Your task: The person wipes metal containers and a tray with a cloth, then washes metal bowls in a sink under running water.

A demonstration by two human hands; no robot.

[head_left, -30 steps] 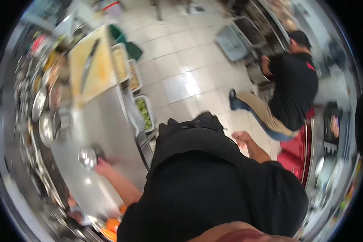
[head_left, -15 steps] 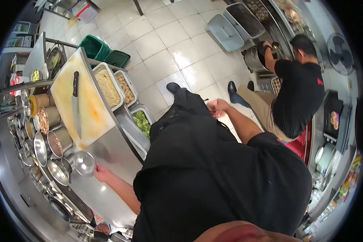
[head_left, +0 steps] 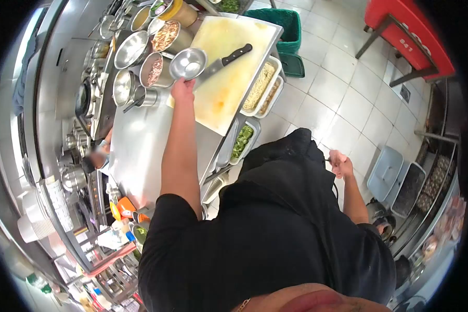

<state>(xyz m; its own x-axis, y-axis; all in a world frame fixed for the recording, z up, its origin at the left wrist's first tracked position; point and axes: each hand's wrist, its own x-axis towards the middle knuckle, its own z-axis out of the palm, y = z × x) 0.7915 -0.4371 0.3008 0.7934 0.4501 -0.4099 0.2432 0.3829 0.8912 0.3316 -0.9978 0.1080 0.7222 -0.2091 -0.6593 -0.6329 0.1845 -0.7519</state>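
Observation:
My left hand [head_left: 183, 89] is closed on the rim of a small metal bowl [head_left: 188, 64], holding it over the left edge of the yellowed cutting board [head_left: 229, 99]. The bowl's shiny inside faces me and shows no food. On the board lies a knife [head_left: 236, 54] with a black handle, its blade partly behind the bowl. Beside the bowl stand a metal pot of chopped pink pieces [head_left: 154, 69] and a pot of brownish shreds [head_left: 166, 36]. My right hand [head_left: 340, 164] hangs by my right side with curled fingers; a small dark thing shows at it, too unclear to name.
Below the board's right edge sit a tub of noodles [head_left: 259, 89] and a tub of green vegetables [head_left: 243, 140]. A green bin [head_left: 278, 23] stands beyond. Grey tubs [head_left: 386, 171] are at right, a red table [head_left: 408, 36] at upper right. Another person [head_left: 94, 158] is across the counter.
The view has swung toward the counter. My left hand has carried the bowl from above the bare steel to the board and pots. The co-worker at right is mostly out of view.

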